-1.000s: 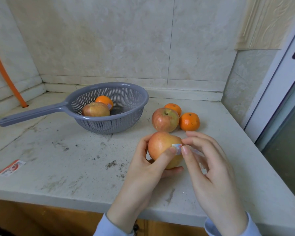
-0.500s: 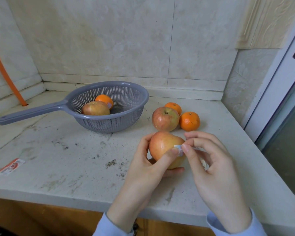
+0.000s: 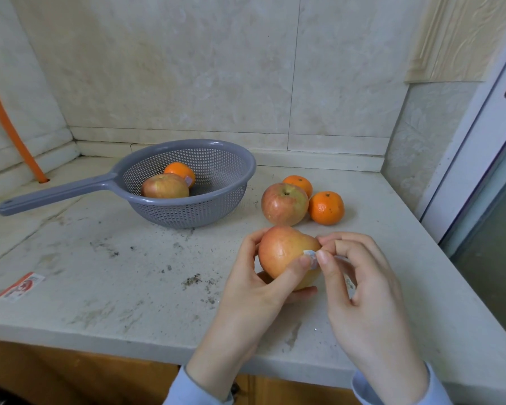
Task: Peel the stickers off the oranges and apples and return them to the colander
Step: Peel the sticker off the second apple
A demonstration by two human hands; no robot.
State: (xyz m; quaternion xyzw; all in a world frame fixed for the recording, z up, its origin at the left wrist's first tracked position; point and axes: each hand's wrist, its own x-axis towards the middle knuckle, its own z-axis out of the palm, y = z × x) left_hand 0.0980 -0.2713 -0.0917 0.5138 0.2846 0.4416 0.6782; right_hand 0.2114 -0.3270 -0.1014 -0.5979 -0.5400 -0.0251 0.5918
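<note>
The left hand is gripping the apple, fingers curled around it. The right hand is pinching the sticker between thumb and forefinger, just beside the left thumb. The colander is sitting well beyond the fingertips.

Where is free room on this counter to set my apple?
Bare: stone counter between the grey plastic colander, the red wrapper and the left hand. Crowded: right of the colander, by the loose red apple and two oranges.

Your left hand grips an apple; your right hand pinches its sticker. The colander stands behind.
</note>
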